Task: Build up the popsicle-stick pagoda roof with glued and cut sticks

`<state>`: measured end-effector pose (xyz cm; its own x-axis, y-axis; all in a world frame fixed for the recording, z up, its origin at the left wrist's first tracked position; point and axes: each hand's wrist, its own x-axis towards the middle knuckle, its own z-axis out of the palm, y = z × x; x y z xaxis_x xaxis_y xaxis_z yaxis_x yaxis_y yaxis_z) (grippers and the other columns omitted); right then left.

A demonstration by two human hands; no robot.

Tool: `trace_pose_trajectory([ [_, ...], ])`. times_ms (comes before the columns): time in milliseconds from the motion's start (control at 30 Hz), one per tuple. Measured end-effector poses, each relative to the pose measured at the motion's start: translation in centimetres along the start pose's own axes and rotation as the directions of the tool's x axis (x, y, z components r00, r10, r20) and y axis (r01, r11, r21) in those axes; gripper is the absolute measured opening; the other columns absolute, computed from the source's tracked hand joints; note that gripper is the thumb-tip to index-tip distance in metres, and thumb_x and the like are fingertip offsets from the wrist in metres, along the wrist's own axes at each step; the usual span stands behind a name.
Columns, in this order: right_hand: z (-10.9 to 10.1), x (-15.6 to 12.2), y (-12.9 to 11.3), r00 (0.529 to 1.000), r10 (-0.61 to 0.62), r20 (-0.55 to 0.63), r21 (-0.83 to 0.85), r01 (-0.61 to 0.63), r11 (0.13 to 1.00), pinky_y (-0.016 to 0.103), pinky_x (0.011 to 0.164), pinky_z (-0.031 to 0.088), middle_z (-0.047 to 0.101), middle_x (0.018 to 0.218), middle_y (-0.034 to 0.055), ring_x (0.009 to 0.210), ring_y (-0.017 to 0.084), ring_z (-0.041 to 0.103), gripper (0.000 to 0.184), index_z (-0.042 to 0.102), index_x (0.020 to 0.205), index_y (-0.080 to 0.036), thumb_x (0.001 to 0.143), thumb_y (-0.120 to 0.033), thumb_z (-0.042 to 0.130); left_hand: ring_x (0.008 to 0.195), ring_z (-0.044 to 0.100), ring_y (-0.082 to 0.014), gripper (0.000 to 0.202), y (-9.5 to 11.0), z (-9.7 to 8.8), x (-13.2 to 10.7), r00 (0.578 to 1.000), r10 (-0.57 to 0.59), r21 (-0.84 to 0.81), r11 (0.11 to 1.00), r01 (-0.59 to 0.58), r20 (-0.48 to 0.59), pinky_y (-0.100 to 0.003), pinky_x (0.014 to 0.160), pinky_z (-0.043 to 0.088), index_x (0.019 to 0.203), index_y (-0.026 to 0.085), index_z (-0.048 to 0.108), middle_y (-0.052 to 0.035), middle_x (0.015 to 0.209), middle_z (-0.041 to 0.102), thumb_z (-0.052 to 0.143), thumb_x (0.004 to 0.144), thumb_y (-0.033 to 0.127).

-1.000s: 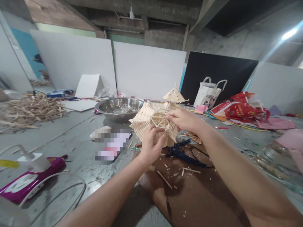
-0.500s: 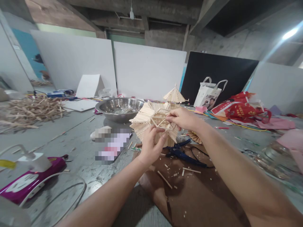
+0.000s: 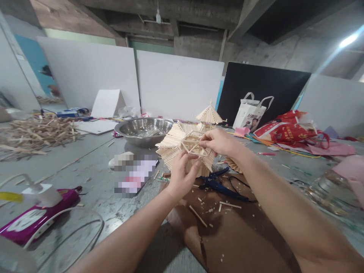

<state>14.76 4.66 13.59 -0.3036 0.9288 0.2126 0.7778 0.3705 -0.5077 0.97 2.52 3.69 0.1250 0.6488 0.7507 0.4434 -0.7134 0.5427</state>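
The left hand (image 3: 183, 175) grips the stick model (image 3: 170, 146) at its near edge; the right hand (image 3: 218, 143) pinches its right side, fingertips partly hidden. With the model between both hands, light, even pressure should spare the thin joints.

The stick model (image 3: 174, 142) is striped pale cream, the pliers (image 3: 220, 186) navy

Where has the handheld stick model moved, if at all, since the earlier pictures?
No; the stick model shows no visible shift in any direction against the metal bowl.
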Motion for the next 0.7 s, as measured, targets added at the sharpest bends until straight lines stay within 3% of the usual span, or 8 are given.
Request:
trace_pose_trajectory([
  [233,0.01,-0.18,0.19,1.000,-0.029,-0.005,0.004,0.029,1.000,0.017,0.039,0.036,0.056,0.056,-0.0019,0.032,0.004,0.046,0.016,0.058,0.069,-0.015,0.072,-0.028,0.050,0.090,0.046,-0.0165,0.012,-0.03,-0.05,0.00,1.000,0.001,0.017,1.000,-0.001,0.006,-0.032,0.080,0.035,0.083,0.018,0.051,-0.0047,0.089,0.050,0.045,0.077,0.025],
  [433,-0.10,-0.22,0.37,0.999,-0.048,0.015,0.010,0.048,0.999,0.018,0.041,0.038,0.060,0.065,0.0000,0.034,0.003,0.048,0.019,0.060,0.081,-0.016,0.073,-0.028,0.049,0.090,0.046,-0.0168,0.013,-0.10,-0.03,-0.04,1.000,-0.002,0.019,1.000,0.002,0.001,-0.032,0.080,0.035,0.084,0.018,0.051,-0.0049,0.091,0.051,0.045,0.077,0.026],
  [700,0.01,-0.53,0.69,0.997,-0.073,0.009,0.125,0.072,0.990,0.018,0.044,0.041,0.059,0.061,0.0001,0.039,0.006,0.053,0.021,0.060,0.086,-0.016,0.075,-0.026,0.046,0.090,0.046,-0.0168,0.012,-0.09,-0.02,0.03,1.000,-0.005,0.009,1.000,0.005,0.005,-0.033,0.081,0.036,0.084,0.019,0.051,-0.0045,0.090,0.051,0.045,0.077,0.025],
])
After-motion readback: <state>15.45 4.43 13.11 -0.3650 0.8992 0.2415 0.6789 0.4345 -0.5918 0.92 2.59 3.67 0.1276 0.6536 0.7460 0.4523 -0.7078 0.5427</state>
